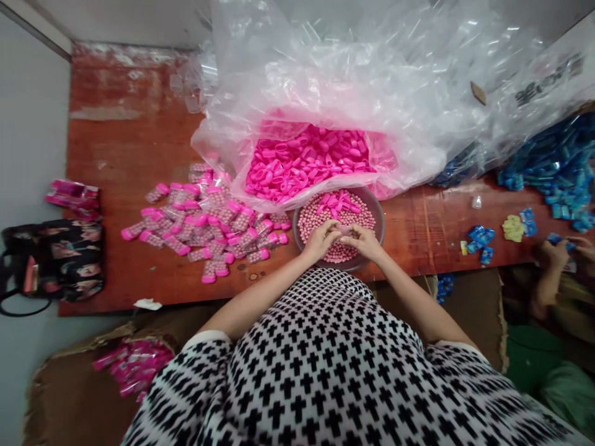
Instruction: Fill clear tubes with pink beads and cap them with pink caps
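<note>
My left hand (320, 240) and my right hand (364, 240) meet over a grey bowl (380, 214) full of small round pink beads (310, 218). Between the fingertips of both hands is a small clear container (343, 230), partly covered by the fingers; how full it is I cannot make out. Several loose bright pink caps (341, 202) lie on the beads at the far side of the bowl. Left of the bowl spreads a pile of clear bead-filled containers with pink caps (204, 222).
Behind the bowl, a large clear plastic bag (390, 93) lies open around many pink caps (307, 161). A floral black bag (77, 260) is at the left edge. At right are blue packets (564, 167), yellow pieces (512, 228) and another person's hands (558, 253). Open cartons (69, 396) stand below the table (139, 142).
</note>
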{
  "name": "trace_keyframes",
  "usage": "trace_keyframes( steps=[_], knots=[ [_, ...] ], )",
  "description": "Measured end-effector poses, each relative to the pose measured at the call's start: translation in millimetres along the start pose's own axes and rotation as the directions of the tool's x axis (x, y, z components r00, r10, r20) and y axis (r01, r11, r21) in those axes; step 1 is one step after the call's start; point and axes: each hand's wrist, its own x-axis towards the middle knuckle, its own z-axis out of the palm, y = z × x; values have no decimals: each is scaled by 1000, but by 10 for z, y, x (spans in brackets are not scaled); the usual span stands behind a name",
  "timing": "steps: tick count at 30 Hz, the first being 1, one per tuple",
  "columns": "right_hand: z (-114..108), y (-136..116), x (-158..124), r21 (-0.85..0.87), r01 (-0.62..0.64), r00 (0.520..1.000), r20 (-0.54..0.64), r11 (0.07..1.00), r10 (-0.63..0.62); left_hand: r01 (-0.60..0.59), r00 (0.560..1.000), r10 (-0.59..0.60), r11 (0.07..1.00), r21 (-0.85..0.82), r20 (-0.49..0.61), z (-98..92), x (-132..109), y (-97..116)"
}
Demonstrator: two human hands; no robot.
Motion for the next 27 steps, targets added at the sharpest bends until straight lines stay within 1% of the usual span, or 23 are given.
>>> trace_keyframes(
  steps=[2, 3, 4, 5, 6, 8, 10, 11, 13, 14, 15, 16, 17, 20, 22, 24, 25, 26, 27],
  knots=[
    [-22, -85, 8, -139, 90, 996, -11, 986, -93, 37, 999, -37, 996, -77, 10, -16, 27, -34],
    [-51, -136, 21, -229, 159, 987, 15, 960, -160, 57, 998, -55, 993, -108, 26, -25, 39, -52],
    [-87, -188, 39, -316, 232, 973, 69, 920, -221, 78, 996, -72, 988, -136, 53, -33, 50, -70],
    [-126, -236, 60, -389, 299, 954, 147, 871, -262, 100, 993, -87, 982, -159, 85, -39, 59, -86],
    [-166, -276, 85, -444, 353, 933, 232, 823, -275, 117, 989, -99, 977, -177, 108, -44, 66, -100],
    [-231, -317, 140, -535, 399, 905, 360, 745, -226, 131, 987, -111, 973, -192, 113, -56, 72, -122],
    [-262, -293, 198, -650, 375, 905, 412, 661, -109, 111, 993, -103, 979, -170, 55, -86, 65, -137],
    [-257, -261, 227, -714, 342, 914, 404, 611, -39, 96, 995, -94, 985, -146, 17, -112, 55, -142],
    [-195, -172, 290, -824, 242, 943, 324, 513, 77, 75, 996, -79, 993, -85, -41, -190, 19, -152],
    [-133, -124, 324, -854, 194, 955, 277, 482, 106, 75, 994, -79, 996, -57, -70, -239, -6, -158],
    [-52, -77, 361, -866, 162, 963, 244, 474, 117, 79, 991, -82, 996, -33, -101, -292, -36, -165],
    [45, -35, 398, -859, 147, 966, 232, 491, 115, 87, 987, -88, 996, -14, -133, -345, -68, -174],
    [150, 4, 435, -834, 143, 967, 233, 533, 105, 98, 981, -96, 995, 1, -171, -396, -100, -185],
    [425, 99, 523, -659, 97, 977, 207, 746, 56, 138, 952, -111, 988, 73, -287, -506, -185, -226],
    [507, 149, 533, -508, 62, 986, 164, 859, 27, 140, 945, -87, 979, 148, -314, -527, -218, -249],
    [505, 181, 491, -292, 39, 991, 132, 956, 0, 128, 956, -63, 967, 218, -285, -499, -227, -260],
    [487, 186, 454, -149, 26, 992, 124, 988, -8, 122, 964, -57, 963, 242, -260, -469, -223, -258],
    [465, 182, 411, 17, 9, 993, 117, 1000, -11, 115, 972, -55, 960, 255, -228, -431, -215, -250],
    [447, 170, 365, 174, -9, 993, 114, 985, -11, 103, 979, -54, 962, 254, -195, -389, -204, -237]
  ],
)
